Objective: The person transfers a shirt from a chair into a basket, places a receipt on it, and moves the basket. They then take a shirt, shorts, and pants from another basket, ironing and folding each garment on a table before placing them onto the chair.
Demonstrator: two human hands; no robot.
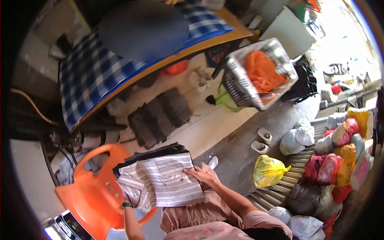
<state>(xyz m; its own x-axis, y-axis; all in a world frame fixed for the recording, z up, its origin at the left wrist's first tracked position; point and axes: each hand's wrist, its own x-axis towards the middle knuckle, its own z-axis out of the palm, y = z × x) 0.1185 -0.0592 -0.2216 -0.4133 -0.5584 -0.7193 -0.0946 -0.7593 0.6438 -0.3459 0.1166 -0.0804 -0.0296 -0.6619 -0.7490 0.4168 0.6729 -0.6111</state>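
Right hand grasps the right edge of the folded white-and-grey striped cloth shirt, which lies lengthwise between both hands; left hand, nearer the orange plastic chair, is too hidden to judge.

Can't make out a full word here, honestly. Orange-yellow bag, right of the knotted yellow bag, has lettering that maybe starts "STA". Pink bag, up and right of that knotted one, has blurry pale characters.
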